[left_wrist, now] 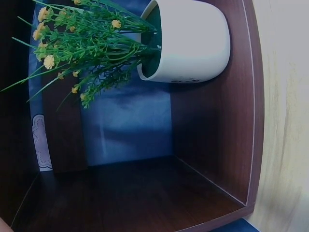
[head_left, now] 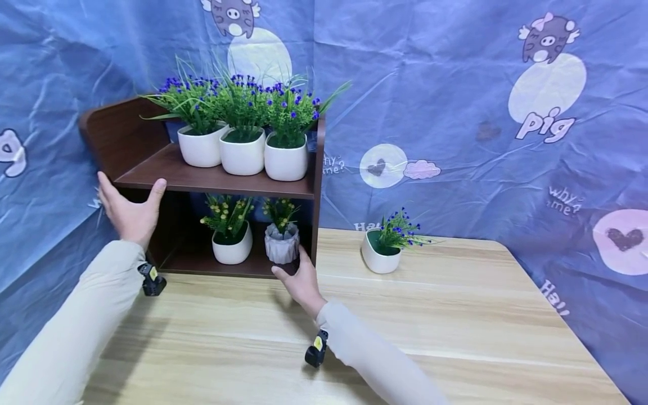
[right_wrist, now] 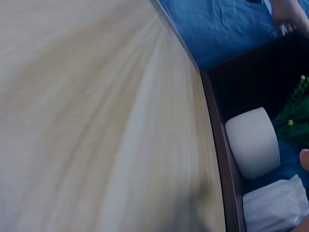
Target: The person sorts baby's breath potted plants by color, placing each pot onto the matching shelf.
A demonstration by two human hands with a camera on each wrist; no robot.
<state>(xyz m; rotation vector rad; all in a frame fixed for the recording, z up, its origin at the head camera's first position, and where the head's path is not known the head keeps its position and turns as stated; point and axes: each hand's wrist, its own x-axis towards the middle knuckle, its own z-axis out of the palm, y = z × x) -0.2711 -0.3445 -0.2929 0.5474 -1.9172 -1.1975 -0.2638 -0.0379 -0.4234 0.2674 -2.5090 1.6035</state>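
Observation:
A dark brown two-tier shelf stands at the back left of the table. My left hand is at its left side panel, thumb spread from the fingers and close by the upper board's front edge. On the lower board stand a white pot with yellow flowers and a crinkled grey-wrapped flowerpot. My right hand is in front of the grey-wrapped pot, with thumb and forefinger spread apart near its base and right side. In the right wrist view, fingertips show beside the grey wrapping.
Three white pots with purple flowers stand in a row on the upper board. Another white pot with purple flowers sits alone on the wooden table, right of the shelf. Blue printed cloth hangs behind.

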